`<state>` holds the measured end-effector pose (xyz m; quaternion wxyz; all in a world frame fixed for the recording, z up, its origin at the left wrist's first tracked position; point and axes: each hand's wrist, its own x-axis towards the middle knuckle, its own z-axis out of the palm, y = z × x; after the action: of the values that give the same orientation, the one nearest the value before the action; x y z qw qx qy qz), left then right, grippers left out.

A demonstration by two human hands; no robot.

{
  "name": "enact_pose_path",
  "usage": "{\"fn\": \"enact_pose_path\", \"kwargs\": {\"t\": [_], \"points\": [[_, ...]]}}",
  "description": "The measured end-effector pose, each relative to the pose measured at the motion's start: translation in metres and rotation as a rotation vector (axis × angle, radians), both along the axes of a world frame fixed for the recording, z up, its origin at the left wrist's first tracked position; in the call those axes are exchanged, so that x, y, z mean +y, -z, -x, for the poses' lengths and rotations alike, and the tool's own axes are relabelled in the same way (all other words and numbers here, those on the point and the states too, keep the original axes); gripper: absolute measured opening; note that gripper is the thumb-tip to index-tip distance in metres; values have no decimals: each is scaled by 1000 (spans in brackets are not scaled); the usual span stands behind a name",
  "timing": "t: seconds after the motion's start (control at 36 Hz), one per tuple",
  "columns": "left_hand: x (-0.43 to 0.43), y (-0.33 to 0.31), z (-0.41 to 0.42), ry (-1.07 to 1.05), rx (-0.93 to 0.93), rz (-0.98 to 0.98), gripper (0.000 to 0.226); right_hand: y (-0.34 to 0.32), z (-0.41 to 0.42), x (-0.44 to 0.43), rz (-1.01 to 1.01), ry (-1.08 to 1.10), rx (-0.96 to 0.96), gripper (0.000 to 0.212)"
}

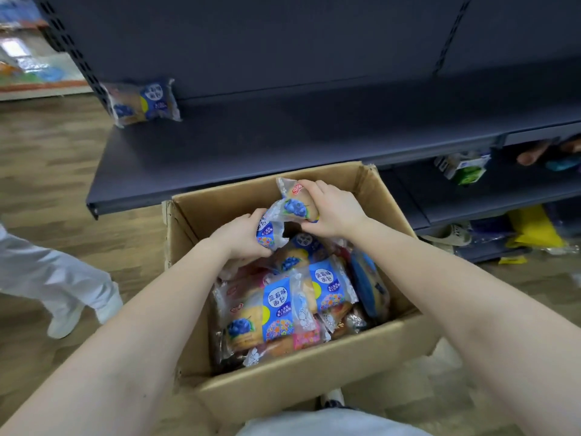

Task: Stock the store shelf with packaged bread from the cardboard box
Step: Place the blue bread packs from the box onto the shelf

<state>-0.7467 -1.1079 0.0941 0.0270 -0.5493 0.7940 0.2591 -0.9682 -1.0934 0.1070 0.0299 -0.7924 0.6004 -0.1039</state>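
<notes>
1. The shelf (283, 146) is your target. Its dark deck lies just beyond the far wall of the cardboard box (283, 382), so the carry is short: up and forward over that wall, with no need to swing wide.
2. Keep the cardboard box where it stands, hard against the shelf front. Lift clear of its far wall and raised right flap so the wrapper does not snag on the card.
3. A person in white trousers (47, 272) stands left of the box. Keep your elbows in on that side.
4. One bread packet (143, 102) already stands on the shelf, beyond the box and to its left, against the upright. I would set the next one just beside it, same face forward, and build the row rightward.
5. The loose packets (276, 306) fill the near half of the box. Leave them; they will slide if dragged.
6. The held packet (294, 204) is above the far half of the box, tilted. Whether it is one packet or two overlapping, I cannot tell.
7. Your right hand (333, 209) grasps its upper end with curled fingers, and your left hand (242, 236) is clenched round the lower, blue-labelled end. Hold by the wrapper edges and go easy: the bread will likely crush.
</notes>
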Motion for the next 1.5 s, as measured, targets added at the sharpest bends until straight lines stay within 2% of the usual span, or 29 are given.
{"fn": "enact_pose_path", "kwargs": {"t": [0.08,0.22,0.36,0.56,0.67,0.81,1.0,1.14,1.36,1.5], "points": [[1,-12,4,8,-13,3,81,-23,-2,-3,54,-11,-18,81],[-3,-42,7,-2,70,2,87,-68,-4,-16,170,-1,-31,74],[-16,-86,8,-35,104,96,85,-102,-5,-34,255,21,-21,73],[-35,-132,-7,-95,129,155,83,-124,-16,-54,301,127,-67,72],[-44,-140,-19,-151,117,191,84,-123,-23,-61,290,137,-32,71],[-53,-138,-30,-197,43,239,90,-115,-27,-69,275,149,-3,69],[-68,-127,-27,-365,-98,291,83,-102,-27,-86,135,228,76,64],[-77,-107,-10,-375,-147,280,82,-83,-30,-96,63,258,67,63],[-92,-73,-2,-334,-199,362,81,-56,-30,-112,24,269,36,84],[-94,-56,-4,-299,-240,443,80,-45,-30,-111,-47,248,94,93]]}}
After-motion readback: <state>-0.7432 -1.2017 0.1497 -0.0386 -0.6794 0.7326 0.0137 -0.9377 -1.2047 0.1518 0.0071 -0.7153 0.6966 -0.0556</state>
